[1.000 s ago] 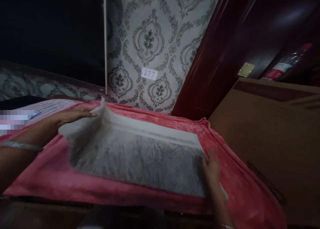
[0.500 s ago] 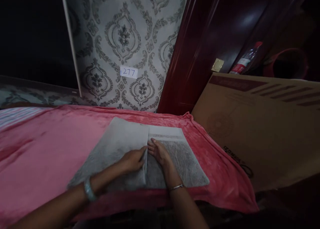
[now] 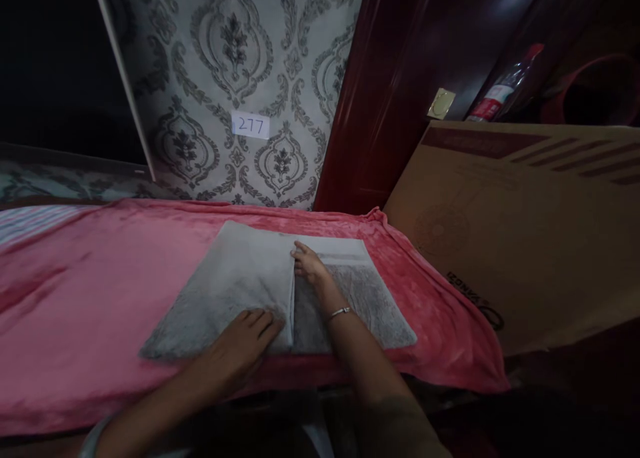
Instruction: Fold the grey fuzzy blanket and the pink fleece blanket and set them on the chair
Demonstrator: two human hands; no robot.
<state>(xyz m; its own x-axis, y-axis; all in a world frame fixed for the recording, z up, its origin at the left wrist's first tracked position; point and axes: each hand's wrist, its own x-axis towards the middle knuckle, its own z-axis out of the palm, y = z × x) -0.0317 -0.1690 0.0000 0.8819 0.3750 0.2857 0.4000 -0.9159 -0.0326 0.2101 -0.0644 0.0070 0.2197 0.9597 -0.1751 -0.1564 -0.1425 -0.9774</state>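
A grey plush cloth (image 3: 225,291) lies folded on a pink blanket (image 3: 115,271). One edge of its left part runs down the middle, over a right part with a pale band across its top. My left hand (image 3: 247,338) rests on the left part near the lower end of that edge, fingers stretched out and slightly apart. Farther up, my right hand (image 3: 310,266) has its thumb and fingers closed at the upper end of the same edge. Whatever lies under the flap is hidden.
A large cardboard box (image 3: 480,231) stands at the right, with a red-capped plastic bottle (image 3: 505,88) behind its top edge. Behind the blanket are a patterned wall with a paper label (image 3: 251,125), a dark screen (image 3: 60,78) and a dark red wood panel (image 3: 370,105).
My right hand has slid up along the middle edge. My left hand has let go of the edge and moved down and left onto the cloth. The view has tilted slightly.
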